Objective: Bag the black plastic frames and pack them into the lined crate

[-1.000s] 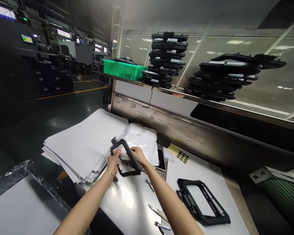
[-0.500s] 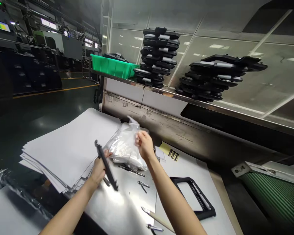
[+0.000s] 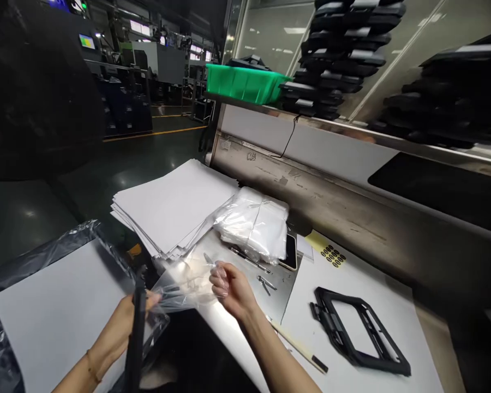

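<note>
A black plastic frame (image 3: 136,333) is gripped in my left hand (image 3: 120,322), standing nearly edge-on to me. The same hand's fingertips pinch one side of a clear plastic bag (image 3: 188,286). My right hand (image 3: 234,289) is closed on the bag's other side, so the film stretches between both hands above the table's front edge. Behind them lies a tied bundle of clear bags (image 3: 253,224). On the white sheet at right, a second black plastic frame (image 3: 360,333) lies flat.
White sheets (image 3: 175,202) are stacked at the left of the metal table. Nippers (image 3: 265,284), a pen (image 3: 249,259), a phone (image 3: 289,254) and a brush-like tool (image 3: 298,344) lie nearby. A green bin (image 3: 245,84) and stacked black parts (image 3: 335,65) stand on the shelf. A box lined with dark film (image 3: 65,305) is lower left.
My right hand has drawn a bag off the bundle toward me, and my left hand now pinches it too. The held frame has come lower and closer. My view has turned left.
</note>
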{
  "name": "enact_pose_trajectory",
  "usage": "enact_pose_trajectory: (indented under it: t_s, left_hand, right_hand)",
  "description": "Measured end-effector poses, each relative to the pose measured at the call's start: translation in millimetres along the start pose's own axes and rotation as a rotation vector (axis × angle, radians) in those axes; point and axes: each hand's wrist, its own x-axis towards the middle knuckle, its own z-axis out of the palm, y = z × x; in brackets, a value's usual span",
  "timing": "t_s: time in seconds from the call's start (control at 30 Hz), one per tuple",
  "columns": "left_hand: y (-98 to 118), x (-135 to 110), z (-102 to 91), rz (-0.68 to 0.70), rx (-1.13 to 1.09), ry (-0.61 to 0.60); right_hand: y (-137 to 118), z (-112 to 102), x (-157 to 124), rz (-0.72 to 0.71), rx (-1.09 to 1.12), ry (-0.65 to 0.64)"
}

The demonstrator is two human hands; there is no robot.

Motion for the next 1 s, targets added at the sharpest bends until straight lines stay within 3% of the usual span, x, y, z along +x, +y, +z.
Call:
enact_pose_trajectory:
  t_s: [0.1,0.17,0.33,0.43,0.5,0.67,0.77,0.87,1.0]
  left_hand:
    - [-7,-32,-31.6,-0.023,0.127,0.019]
    - [-5,-52,-40.2,-0.047,0.167,-0.024]
    - [-9,-69,-19.9,-0.122,0.301,-0.265]
    - [-22,-68,-9.4,-0.118,0.314,-0.259]
    - [-31,-70,-13.3,-0.128,0.324,-0.232]
    - [-35,-87,-37.2,-0.168,0.336,-0.192]
    - [-26,-91,-37.6,-0.189,0.341,-0.197]
    - [-16,-85,-26.5,-0.192,0.330,-0.253]
    - [-14,-73,-16.7,-0.186,0.301,-0.320]
  right_hand:
    - [16,9,-3,0.062,-0.007,-0.010]
    - [27,17,-4,0.079,-0.043,-0.027]
    - [41,40,-17,0.132,-0.227,-0.221]
    - [37,47,-36,0.145,-0.390,-0.389]
    - [32,43,-53,0.108,-0.511,-0.443]
    - [26,22,-88,-0.046,-0.849,-0.405]
    - [38,24,-81,-0.052,-0.885,-0.375]
    - [52,40,-59,-0.057,-0.814,-0.300]
    - [56,59,-44,-0.123,-0.858,-0.441]
